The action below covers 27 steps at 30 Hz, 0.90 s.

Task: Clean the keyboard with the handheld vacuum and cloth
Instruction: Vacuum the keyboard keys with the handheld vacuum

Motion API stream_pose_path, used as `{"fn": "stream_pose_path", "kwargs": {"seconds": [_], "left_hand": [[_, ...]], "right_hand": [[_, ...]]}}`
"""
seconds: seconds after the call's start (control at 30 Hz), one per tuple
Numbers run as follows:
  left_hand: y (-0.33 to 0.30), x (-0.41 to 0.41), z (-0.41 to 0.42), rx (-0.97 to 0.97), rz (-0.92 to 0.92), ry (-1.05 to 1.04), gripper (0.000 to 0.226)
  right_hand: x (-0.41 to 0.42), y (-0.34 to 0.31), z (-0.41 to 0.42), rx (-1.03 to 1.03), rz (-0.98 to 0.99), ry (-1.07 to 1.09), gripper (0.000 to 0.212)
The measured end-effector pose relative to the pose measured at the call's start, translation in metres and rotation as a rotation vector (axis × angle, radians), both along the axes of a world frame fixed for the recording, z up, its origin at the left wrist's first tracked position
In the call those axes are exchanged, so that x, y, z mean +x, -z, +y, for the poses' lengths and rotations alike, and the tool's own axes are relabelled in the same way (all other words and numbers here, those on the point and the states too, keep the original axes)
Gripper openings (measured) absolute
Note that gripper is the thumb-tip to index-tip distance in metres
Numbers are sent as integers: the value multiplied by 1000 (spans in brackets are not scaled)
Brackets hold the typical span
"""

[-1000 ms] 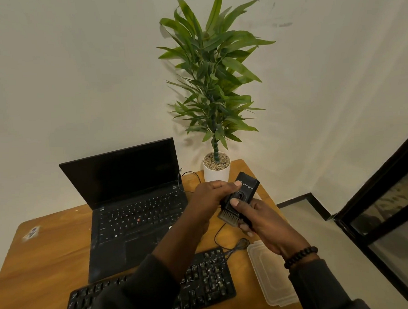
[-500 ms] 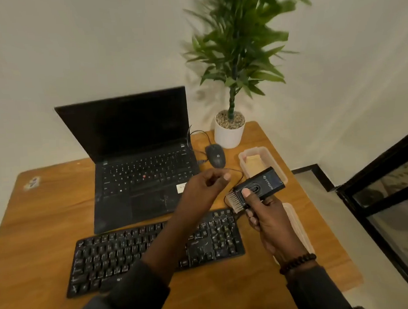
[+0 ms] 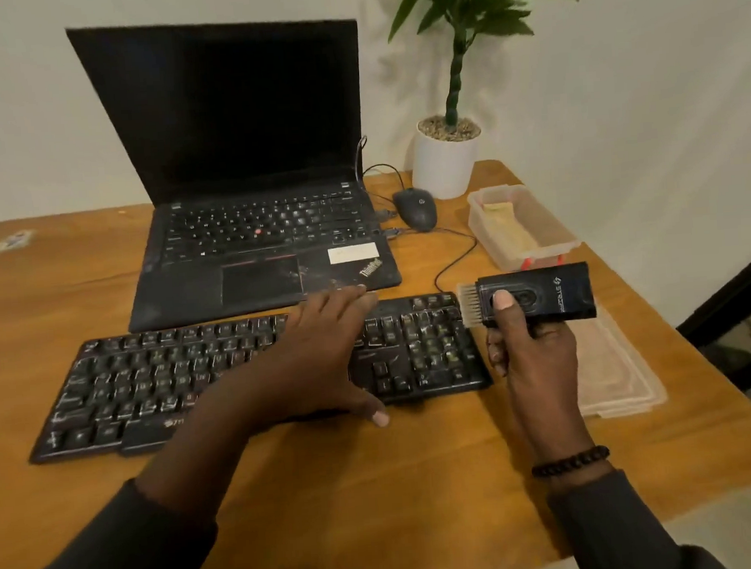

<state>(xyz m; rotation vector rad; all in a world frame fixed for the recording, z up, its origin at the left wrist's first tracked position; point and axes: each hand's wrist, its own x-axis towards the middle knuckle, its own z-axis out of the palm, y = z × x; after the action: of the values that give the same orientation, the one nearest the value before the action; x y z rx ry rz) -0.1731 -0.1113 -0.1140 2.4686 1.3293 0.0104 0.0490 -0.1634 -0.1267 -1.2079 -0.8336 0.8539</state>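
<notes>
Black handheld vacuum [image 3: 554, 292] in right hand [image 3: 528, 354] fingers, beside keyboard [image 3: 151, 377]

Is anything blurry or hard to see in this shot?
Head view: dim, warm light; the left hand over the keyboard is motion-smeared; the handheld vacuum in the right hand is sharper; wide-angle bending at the table edges.
</notes>
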Motion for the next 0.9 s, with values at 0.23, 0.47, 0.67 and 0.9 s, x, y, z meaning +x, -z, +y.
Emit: {"fn": "stream_pose_path", "kwargs": {"seconds": [0.23,0.47,0.67,0.9], "left_hand": [[3,9,-10,-63,51,-44,136],[-10,6,1,-84,164,-81,136],[-10,12,9,-81,249,-75,140],[-18,11,14,-155,264,-87,138]], "right_hand": [[3,5,-30,33,4,-1,19],[20,13,-33,-43,21,-21,35],[23,24,-28,-100,44,-92,33],[24,28,-28,-153,1,-124,26]]}}
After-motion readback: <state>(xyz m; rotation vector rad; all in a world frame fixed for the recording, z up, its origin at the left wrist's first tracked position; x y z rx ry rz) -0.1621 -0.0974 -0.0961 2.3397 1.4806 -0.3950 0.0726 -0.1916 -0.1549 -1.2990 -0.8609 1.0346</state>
